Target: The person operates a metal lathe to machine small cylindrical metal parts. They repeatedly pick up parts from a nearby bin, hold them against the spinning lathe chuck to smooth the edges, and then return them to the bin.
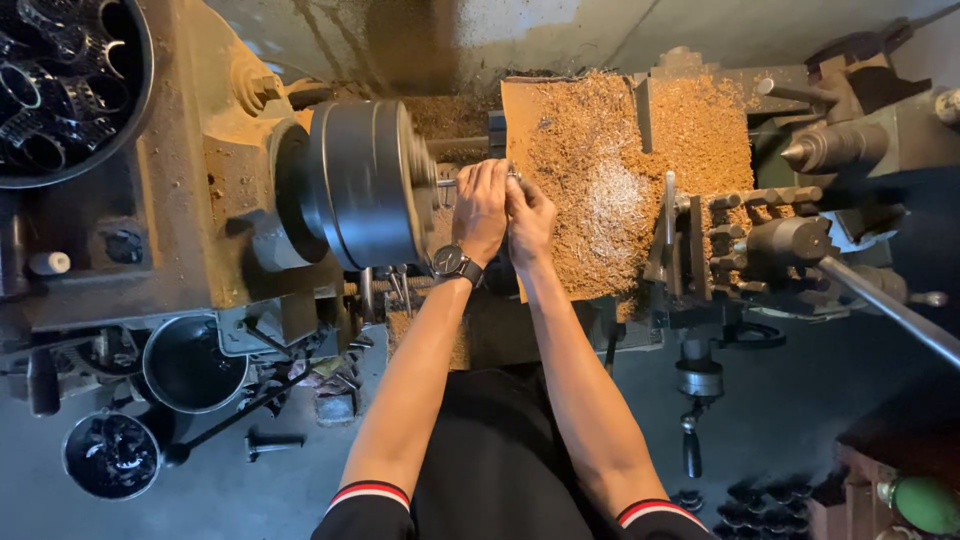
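Head view: both hands meet at the lathe chuck face. Left hand (482, 208), wristwatch (457, 265) on the wrist, has its fingers curled closed around a small metal workpiece (447, 182) that sticks out of the chuck (365, 182). Right hand (528, 215) presses against the left, fingers pinched on the same piece's outer end; the exact grip is hidden. Step in hand, as judged: seating or adjusting the part in the chuck. Just right of the fingers, the carriage (600, 180) lies under brass-coloured shavings. Further right: tool post (775, 240), tailstock centre (830, 148). Far left: bin of ring parts (60, 85). Below: dark pots (190, 365) above the grey workshop floor (780, 450).
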